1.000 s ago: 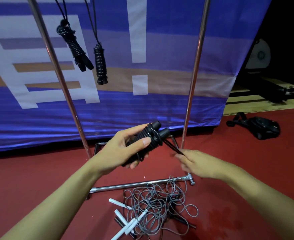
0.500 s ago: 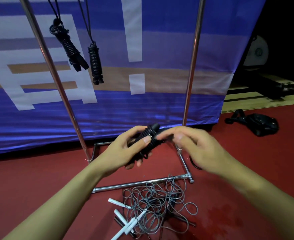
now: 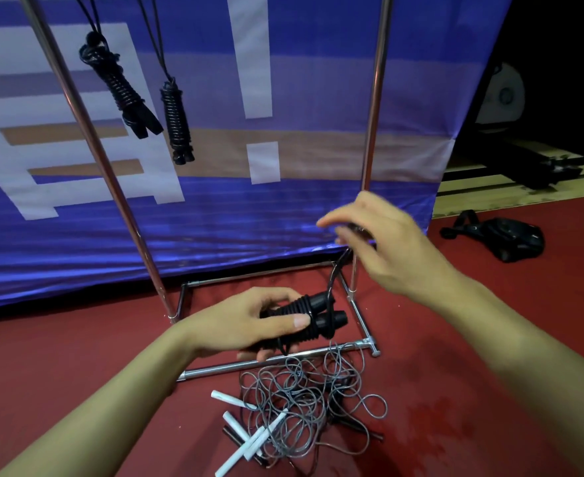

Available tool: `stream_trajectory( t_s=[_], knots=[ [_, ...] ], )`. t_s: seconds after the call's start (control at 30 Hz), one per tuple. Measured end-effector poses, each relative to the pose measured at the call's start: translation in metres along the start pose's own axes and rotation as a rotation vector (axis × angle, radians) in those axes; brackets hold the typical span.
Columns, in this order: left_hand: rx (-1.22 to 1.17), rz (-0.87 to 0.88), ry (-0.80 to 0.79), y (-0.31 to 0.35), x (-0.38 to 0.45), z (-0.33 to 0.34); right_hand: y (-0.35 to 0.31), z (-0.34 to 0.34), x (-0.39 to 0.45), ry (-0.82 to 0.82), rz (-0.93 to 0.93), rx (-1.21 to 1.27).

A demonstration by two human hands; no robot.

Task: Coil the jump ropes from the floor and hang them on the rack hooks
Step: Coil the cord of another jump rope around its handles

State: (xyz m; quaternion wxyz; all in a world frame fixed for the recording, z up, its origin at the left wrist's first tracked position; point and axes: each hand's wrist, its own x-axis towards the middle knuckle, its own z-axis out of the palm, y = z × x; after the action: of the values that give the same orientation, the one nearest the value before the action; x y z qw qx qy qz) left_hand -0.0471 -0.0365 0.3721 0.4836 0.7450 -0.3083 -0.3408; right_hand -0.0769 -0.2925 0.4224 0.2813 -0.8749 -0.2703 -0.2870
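Above the red floor point(image 3: 77, 356), in front of the chrome rack's base frame point(image 3: 269, 361), the left hand point(image 3: 245, 325) gripped a coiled black jump rope point(image 3: 304, 320), fingers and thumb curled round the wound cord with the two black handle ends sticking out to the right, side by side. From that bundle a free length of black cord point(image 3: 335, 273) rose up and to the right toward the right hand point(image 3: 380, 246), which was raised near the rack's right upright point(image 3: 374, 115). That hand was blurred; its fingers were bent and the cord seemed to run to the fingertips, but I could not tell for sure whether they pinched it.

Two more coiled black jump ropes hung from above by their own loops, one point(image 3: 121, 87) just beside the rack's left upright point(image 3: 87, 132) and tilted, the other point(image 3: 178, 122) to its right and nearly straight down. On the floor just below the base frame lay a tangle of grey jump rope cord point(image 3: 300, 401) with white handles point(image 3: 245, 438) at its lower left. A blue, white and tan banner point(image 3: 283, 208) hung behind the rack. Well apart to the right, a black bag point(image 3: 504, 237) lay on the floor.
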Motion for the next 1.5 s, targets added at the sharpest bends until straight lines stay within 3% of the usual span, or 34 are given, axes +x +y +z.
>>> stream_trajectory(
  t_s=[0.1, 0.17, 0.23, 0.33, 0.43, 0.53, 0.67, 0.87, 1.1, 1.33, 1.5],
  knots=[
    [-0.066, -0.040, 0.134, -0.012, 0.007, -0.002, -0.016, -0.007, 0.007, 0.244, 0.235, 0.636],
    [-0.185, -0.043, 0.253, -0.019, 0.011, -0.008, -0.016, -0.007, 0.004, 0.255, 0.418, 0.926],
    [-0.287, -0.033, 0.345, -0.022, 0.011, -0.017, 0.001, -0.001, -0.004, 0.122, 0.562, 0.697],
    [-0.382, 0.001, 0.363, -0.023, 0.008, -0.025, 0.019, 0.011, -0.020, -0.360, 0.490, -0.053],
    [-0.480, 0.058, 0.282, -0.019, 0.007, -0.025, 0.011, 0.030, -0.034, -0.690, 0.423, -0.151],
    [-0.683, 0.133, 0.098, -0.016, 0.005, -0.028, 0.008, 0.048, -0.037, -0.637, 0.369, -0.065],
    [-0.639, 0.210, -0.061, -0.009, -0.004, -0.028, 0.038, 0.059, -0.030, -0.457, 0.433, 0.000],
    [-0.390, 0.184, -0.030, 0.001, -0.006, -0.014, 0.063, 0.071, -0.039, -0.423, 0.346, -0.041],
    [-0.016, 0.121, 0.121, 0.008, -0.011, -0.011, 0.055, 0.058, -0.045, -0.561, 0.358, -0.024],
    [-0.011, 0.155, 0.120, 0.004, -0.006, -0.009, 0.029, 0.059, -0.037, -0.618, 0.426, 0.117],
    [-0.147, 0.165, 0.083, 0.001, -0.003, -0.003, 0.013, 0.056, -0.032, -0.479, 0.374, 0.459]
  ],
)
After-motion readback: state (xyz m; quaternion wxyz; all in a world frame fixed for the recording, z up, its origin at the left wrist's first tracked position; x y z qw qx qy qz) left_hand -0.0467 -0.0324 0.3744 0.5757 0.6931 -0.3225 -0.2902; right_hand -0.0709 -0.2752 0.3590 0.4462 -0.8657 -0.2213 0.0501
